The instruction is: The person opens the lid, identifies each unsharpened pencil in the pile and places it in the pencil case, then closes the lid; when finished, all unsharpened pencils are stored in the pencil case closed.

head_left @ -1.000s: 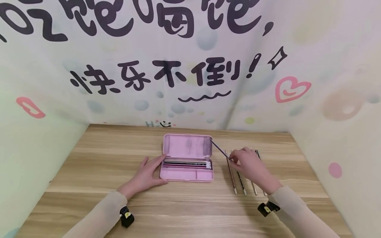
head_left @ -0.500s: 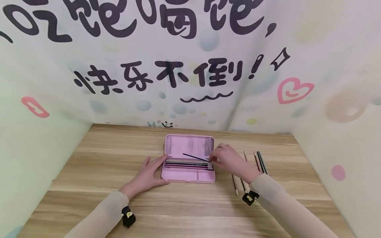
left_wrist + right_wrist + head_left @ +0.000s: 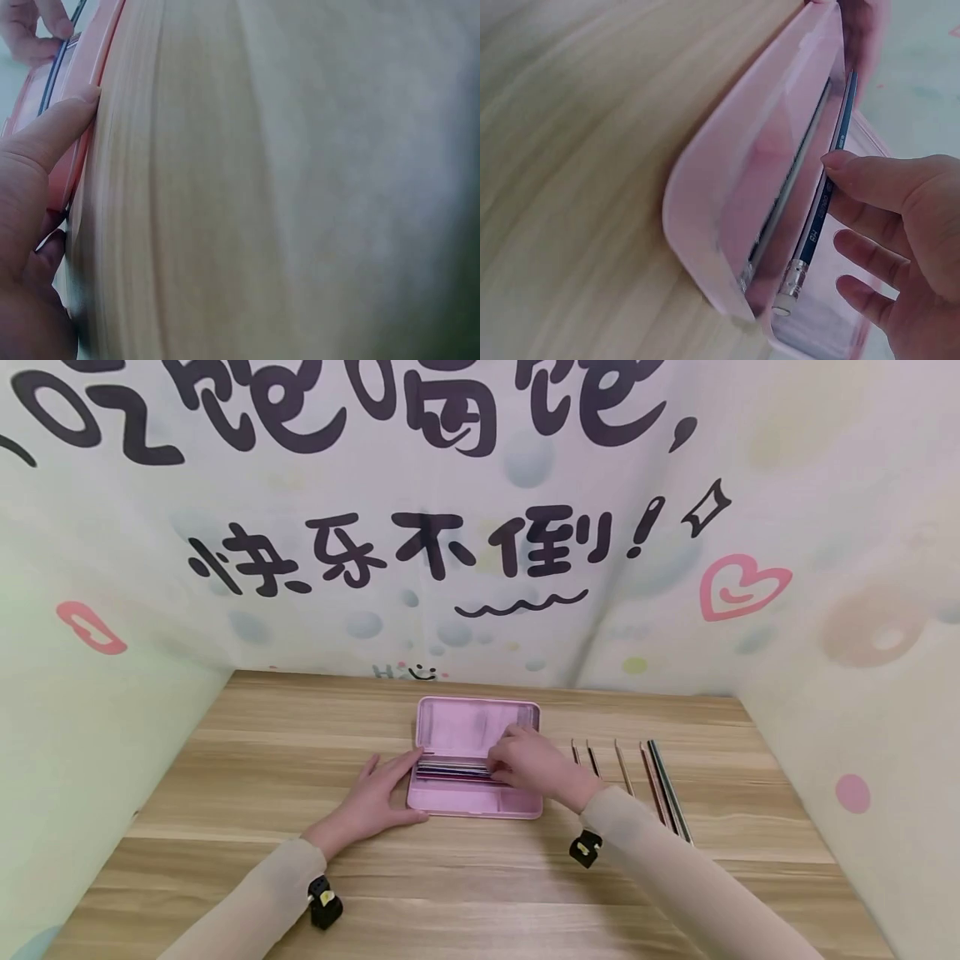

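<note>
An open pink pencil case stands on the wooden table, its lid tipped back. Several pencils lie lengthwise in its rear compartment. My right hand is over the case's right half, pinching a dark blue pencil between thumb and fingers. This pencil has a white eraser in a silver ferrule, and it lies lengthwise along the case above the compartment. At the case's left end rests my left hand, fingers spread fairly straight, with the thumb against the front wall.
Right of the case, several more pencils lie side by side on the table, partly covered by the right sleeve. A printed white cloth hangs behind the table, and pale walls flank it.
My right hand has carried the blue pencil leftward from the loose row to over the case, turning it in line with the pencils inside. The left hand has stayed at the case.
</note>
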Available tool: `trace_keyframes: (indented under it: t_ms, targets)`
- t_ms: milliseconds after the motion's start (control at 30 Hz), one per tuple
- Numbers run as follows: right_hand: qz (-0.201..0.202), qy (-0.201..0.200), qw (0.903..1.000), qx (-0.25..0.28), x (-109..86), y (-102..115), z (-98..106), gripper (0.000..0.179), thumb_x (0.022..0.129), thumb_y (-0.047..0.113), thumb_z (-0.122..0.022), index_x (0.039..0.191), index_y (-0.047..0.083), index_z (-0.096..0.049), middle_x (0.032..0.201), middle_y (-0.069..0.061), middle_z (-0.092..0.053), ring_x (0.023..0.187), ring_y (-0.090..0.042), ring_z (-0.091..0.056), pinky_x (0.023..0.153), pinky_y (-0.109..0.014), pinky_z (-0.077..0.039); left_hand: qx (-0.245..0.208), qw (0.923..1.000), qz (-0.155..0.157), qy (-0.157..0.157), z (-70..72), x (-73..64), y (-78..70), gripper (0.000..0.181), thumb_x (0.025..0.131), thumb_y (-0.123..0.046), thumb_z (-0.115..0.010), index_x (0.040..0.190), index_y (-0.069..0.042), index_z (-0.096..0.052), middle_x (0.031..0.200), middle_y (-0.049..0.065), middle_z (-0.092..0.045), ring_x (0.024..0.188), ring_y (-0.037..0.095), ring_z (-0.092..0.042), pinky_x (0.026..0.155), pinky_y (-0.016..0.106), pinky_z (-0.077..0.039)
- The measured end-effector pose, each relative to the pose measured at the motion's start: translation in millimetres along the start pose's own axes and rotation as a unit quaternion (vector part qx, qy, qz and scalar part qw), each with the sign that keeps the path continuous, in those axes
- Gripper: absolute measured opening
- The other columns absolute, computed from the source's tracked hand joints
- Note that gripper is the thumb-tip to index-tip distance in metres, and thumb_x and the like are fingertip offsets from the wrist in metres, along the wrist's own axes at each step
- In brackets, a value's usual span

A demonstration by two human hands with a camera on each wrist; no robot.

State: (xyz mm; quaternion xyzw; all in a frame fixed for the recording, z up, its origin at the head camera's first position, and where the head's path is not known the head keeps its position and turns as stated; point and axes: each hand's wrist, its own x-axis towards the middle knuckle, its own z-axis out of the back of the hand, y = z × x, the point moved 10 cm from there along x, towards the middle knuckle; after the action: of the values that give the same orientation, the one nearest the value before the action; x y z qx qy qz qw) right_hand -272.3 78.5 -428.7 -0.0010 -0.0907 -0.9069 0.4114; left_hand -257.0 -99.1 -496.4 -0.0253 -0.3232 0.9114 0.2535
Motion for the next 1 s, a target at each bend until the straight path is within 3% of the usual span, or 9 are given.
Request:
trace_keyframes:
  t_ms: [333, 1000]
  targets:
    - [-0.016, 0.038, 0.9991, 0.007, 10.7, -1, -24, 0.004, 0.09, 0.018, -0.082, 0.09, 0.019, -0.079, 0.093, 0.007, -0.076, 0.098, -0.017, -0.058, 0.092, -0.039, -0.05, -0.003, 1.0, 0.003, 0.002, -0.9, 0.3, 2.6, 0.101, 0.081, -0.037, -0.089, 0.161, -0.003, -0.037, 0.159, 0.02, -0.047, 0.147, 0.039, -0.043, 0.126, 0.066, -0.006]
    - [-0.023, 0.028, 0.9993, 0.004, 12.0, -2, -24, 0.005, 0.09, 0.019, -0.083, 0.087, 0.02, -0.079, 0.093, 0.006, -0.077, 0.096, -0.018, -0.058, 0.09, -0.039, -0.047, -0.008, 0.9999, 0.008, 0.006, -0.5, 0.0, 2.4, 0.1, 0.082, -0.037, -0.089, 0.161, -0.004, -0.037, 0.159, 0.02, -0.046, 0.148, 0.04, -0.042, 0.126, 0.065, -0.005]
